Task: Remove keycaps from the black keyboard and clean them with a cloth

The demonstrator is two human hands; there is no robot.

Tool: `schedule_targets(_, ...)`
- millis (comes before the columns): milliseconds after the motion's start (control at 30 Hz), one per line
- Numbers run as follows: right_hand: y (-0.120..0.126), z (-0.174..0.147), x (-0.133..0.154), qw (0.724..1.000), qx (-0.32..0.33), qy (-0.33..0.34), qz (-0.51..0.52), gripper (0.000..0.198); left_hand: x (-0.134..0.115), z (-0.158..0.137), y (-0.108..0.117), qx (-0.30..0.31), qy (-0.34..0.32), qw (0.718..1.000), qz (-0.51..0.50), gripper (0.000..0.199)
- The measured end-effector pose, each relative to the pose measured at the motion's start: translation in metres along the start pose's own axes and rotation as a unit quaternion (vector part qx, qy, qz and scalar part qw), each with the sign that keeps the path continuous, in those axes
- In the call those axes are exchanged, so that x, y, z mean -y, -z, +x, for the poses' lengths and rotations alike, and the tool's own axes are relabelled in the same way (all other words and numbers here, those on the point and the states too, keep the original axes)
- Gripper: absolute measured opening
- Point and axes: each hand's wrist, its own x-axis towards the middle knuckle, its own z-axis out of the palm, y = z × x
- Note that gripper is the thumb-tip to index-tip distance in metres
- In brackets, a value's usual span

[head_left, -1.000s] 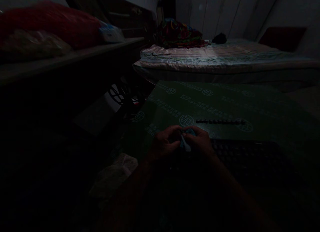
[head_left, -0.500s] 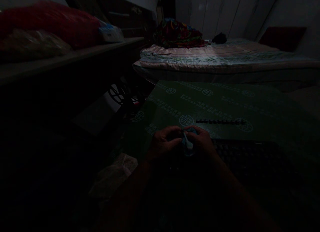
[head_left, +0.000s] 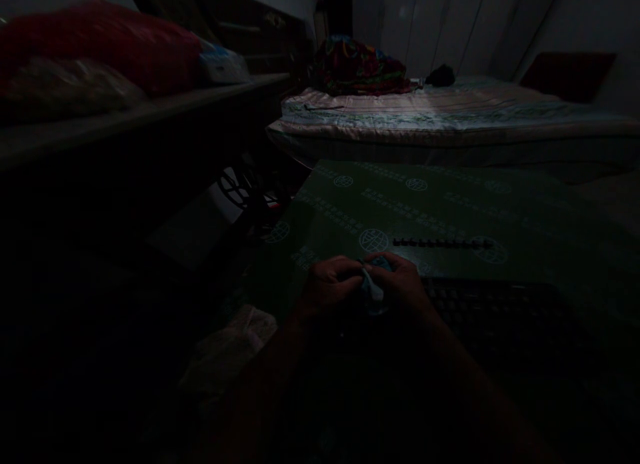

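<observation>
The light is very dim. My left hand (head_left: 331, 279) and my right hand (head_left: 406, 277) meet over the near part of a green printed board (head_left: 400, 204), both with fingers closed. My right hand grips a small crumpled teal thing (head_left: 381, 263), possibly cloth. A pale, narrow strip (head_left: 374, 292) hangs below it between the hands. My left fingertips pinch at its top end; what they hold is too dark to name. Beside my right forearm lies a black keyboard (head_left: 500, 311). Beyond the hands is a row of small dark pieces (head_left: 440, 243).
A pale crumpled plastic bag (head_left: 235, 344) lies by my left forearm. On the left, a raised table (head_left: 200, 111) carries a red bag (head_left: 115, 44) and a pale bag (head_left: 75, 87). A bed (head_left: 450, 121) with a bundled patterned blanket (head_left: 360, 67) stands behind the board.
The teal thing and pale strip have shifted slightly between my fingers, with the strip's top now closer to my left fingertips. My hands stay in nearly the same place.
</observation>
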Motion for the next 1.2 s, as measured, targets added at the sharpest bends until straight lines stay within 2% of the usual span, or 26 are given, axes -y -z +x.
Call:
schedule_targets(333, 0.0018, 0.0025, 0.0006, 1.0, -0.02, -0.009, -0.011, 0.036, 0.0028, 0.0013, 0.0001, 0.026, 0.031, 0.999, 0.021, 0.014)
schedule_targets(667, 0.0014, 0.0005, -0.0023, 1.0, -0.013, -0.01, -0.009, 0.036, 0.0005, -0.0001, 0.0056, 0.066, 0.097, 0.991, -0.063, 0.018)
schedule_targets(1033, 0.0, -0.0013, -0.0018, 1.0, 0.014, 0.005, -0.016, 0.038, 0.0016, 0.0, 0.004, 0.049, 0.127, 0.987, -0.088, 0.014)
schedule_targets(1200, 0.0006, -0.0008, 0.0007, 1.0, 0.007, -0.016, -0.001, 0.038, 0.0017, 0.0007, 0.0042, 0.049, 0.156, 0.98, -0.117, 0.015)
